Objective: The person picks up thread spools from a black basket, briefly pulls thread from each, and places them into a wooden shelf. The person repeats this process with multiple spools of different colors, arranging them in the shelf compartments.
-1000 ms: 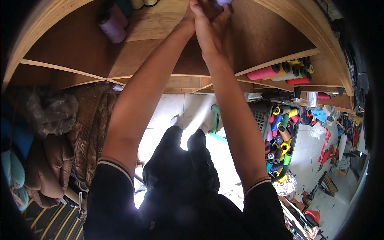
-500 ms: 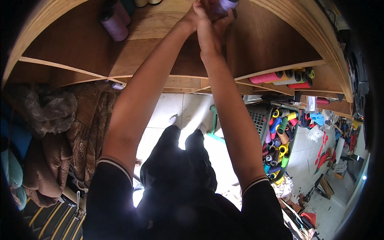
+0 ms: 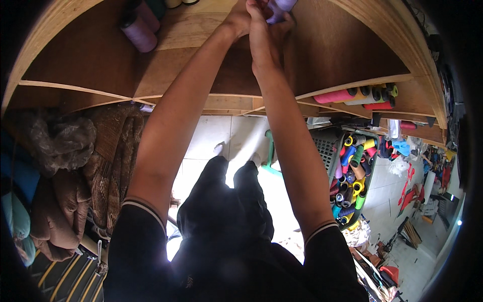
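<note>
At the top edge, in front of a wooden shelf, my two hands meet around a purple spool of thread (image 3: 283, 5). My right hand (image 3: 264, 38) is closed on the spool from below, its fingers curling up along the right side. Pressed close on the left, my left hand (image 3: 240, 20) has its fingers against the spool, partly covered by the right thumb and cut off by the picture's edge. Another purple spool (image 3: 138, 34) stands in the shelf compartment to the left, beside more spools.
A wooden divider (image 3: 352, 86) runs below my hands. Pink, white and red spools (image 3: 336, 95) lie in a lower right compartment. A dark basket (image 3: 375, 176) full of colourful spools stands on the floor. Brown cloth (image 3: 113, 166) and clear plastic (image 3: 63, 141) hang at left.
The purple spool has tipped slightly and shifted a little left and down between my hands. Both hands have moved slightly; the view has shifted a little.
</note>
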The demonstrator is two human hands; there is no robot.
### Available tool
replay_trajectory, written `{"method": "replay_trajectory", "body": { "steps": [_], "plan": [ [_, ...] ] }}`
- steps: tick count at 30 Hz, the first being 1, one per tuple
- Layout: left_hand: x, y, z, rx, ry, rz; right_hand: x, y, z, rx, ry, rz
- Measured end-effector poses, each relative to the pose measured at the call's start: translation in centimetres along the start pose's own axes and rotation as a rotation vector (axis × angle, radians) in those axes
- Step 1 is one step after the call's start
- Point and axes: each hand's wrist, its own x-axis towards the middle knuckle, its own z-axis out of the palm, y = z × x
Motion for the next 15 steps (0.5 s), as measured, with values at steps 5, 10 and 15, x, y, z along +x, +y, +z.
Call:
{"method": "replay_trajectory", "body": {
  "steps": [5,10,15],
  "plan": [
    [-0.3,0.4,0.5,-0.023,0.014,-0.016,-0.5,-1.1,0.0,0.136,0.002,0.021],
    [-4.6,2.4,-0.7,-0.215,0.283,-0.072,-6.6,-2.6,-3.3,0.342,-0.101,0.065],
    [-18.9,11.8,-1.3,-1.228,0.529,-0.577,-16.4,-4.3,-13.0,-0.023,-0.473,-0.708]
  ]
}}
